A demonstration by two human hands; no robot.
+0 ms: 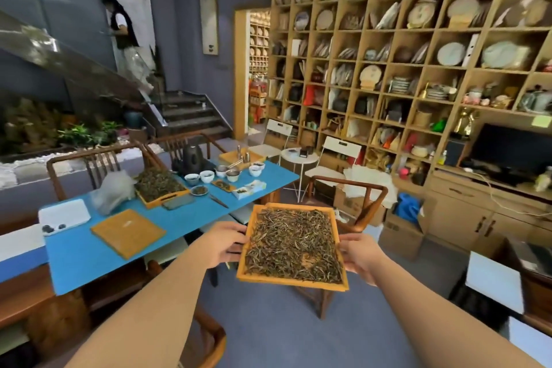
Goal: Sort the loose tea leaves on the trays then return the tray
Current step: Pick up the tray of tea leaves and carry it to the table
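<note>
Shelved tearoom behind; left hand (222, 245), right hand (360, 257) seemingly gripping tray (291, 280) of tea leaves (294, 243)

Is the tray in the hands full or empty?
Full: loose tea leaves cover nearly the whole tray, held by the left hand and right hand.

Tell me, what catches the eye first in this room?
First, the orange tray heaped with loose tea leaves, held in mid-air at centre by the left hand and right hand. Behind to the left stands a blue table with another leaf-filled tray. A wall of shelves fills the right.
</note>
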